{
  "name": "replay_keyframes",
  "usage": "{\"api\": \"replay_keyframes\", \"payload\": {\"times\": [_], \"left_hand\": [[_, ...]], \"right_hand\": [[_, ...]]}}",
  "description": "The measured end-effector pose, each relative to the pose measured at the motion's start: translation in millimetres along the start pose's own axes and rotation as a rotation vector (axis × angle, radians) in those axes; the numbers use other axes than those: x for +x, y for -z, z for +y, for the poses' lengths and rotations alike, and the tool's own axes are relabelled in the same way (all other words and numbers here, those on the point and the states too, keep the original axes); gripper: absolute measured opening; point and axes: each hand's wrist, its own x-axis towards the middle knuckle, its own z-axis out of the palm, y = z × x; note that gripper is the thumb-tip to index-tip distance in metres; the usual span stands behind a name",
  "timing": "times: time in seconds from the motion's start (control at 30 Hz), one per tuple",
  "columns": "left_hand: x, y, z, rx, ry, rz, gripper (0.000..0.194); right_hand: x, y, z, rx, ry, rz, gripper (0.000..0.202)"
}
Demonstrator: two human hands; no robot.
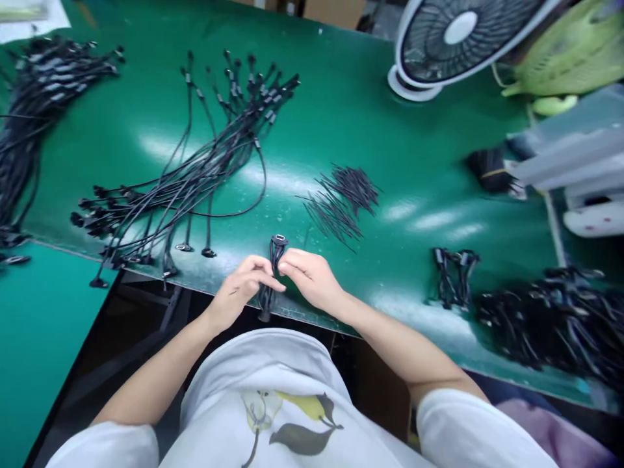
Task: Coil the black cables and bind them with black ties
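Observation:
A folded black cable (267,300) with a connector at its top stands out between my hands at the table's front edge. My left hand (244,286) is on its left side, fingers bent around it, the index finger reaching across the bundle. On the right side my right hand (307,273) pinches at the bundle just below the connector. Whether a tie is between the fingers is too small to tell. Short black ties (341,198) lie in a loose pile beyond my right hand. Long loose black cables (195,175) spread over the green table to the left.
More cables (24,123) lie at the far left. Folded bundles (453,276) and a larger heap (550,325) lie at the right. A white fan (461,29), a yellow-green basket (575,49) and grey trays (575,146) stand at the back right.

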Motion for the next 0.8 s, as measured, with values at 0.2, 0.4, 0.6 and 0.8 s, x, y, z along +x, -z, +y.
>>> {"api": "replay_keyframes", "payload": {"times": [0.2, 0.4, 0.6, 0.8], "left_hand": [[0, -24.2, -14, -0.118, 0.313, 0.088, 0.040], [7, -30.0, -10, -0.135, 0.281, 0.013, 0.039], [13, -40.1, -22, -0.047, 0.195, 0.081, 0.060], [16, -40.1, -25, 0.175, 0.250, -0.118, 0.066]], "right_hand": [[-4, 0, 1, 0.143, -0.072, 0.077, 0.042], [-4, -10, 13, 0.438, -0.263, 0.017, 0.040], [-15, -17, -6, -0.166, -0.064, 0.097, 0.030], [-24, -23, 0, -0.111, -0.149, 0.114, 0.034]]}}
